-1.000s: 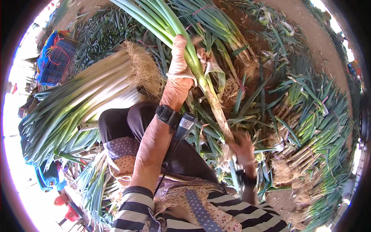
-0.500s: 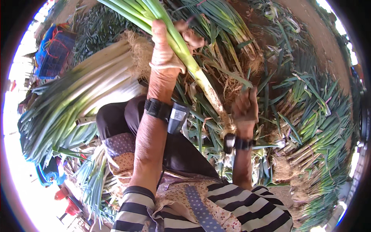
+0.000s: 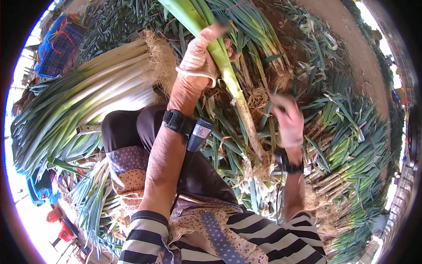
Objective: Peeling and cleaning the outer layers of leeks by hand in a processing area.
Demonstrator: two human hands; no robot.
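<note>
My left hand [image 3: 206,55], in a pale glove with a light cuff, is closed round a long leek [image 3: 235,86]. The leek slants from its green leaves at the top edge down to its whitish stalk and root end. To the right of the stalk, apart from it, is my right hand [image 3: 289,121], also pale-gloved. Its fingers are smeared by motion, and whether they hold anything does not show. Loose leaves and smaller leeks [image 3: 255,94] with dry roots lie on the ground behind and under the held leek.
A thick bundle of cleaned leeks [image 3: 110,72] lies at left, its roots beside my left forearm. More untrimmed leeks [image 3: 351,158] are heaped at right. A blue crate [image 3: 59,55] stands far left. Bare soil [image 3: 351,57] shows at upper right. My knees [image 3: 127,127] are bent below the bundle.
My left hand has moved right and slightly down with the leek, which now stands steeper. My right hand has shifted right, away from the stalk. The view has also shifted slightly.
</note>
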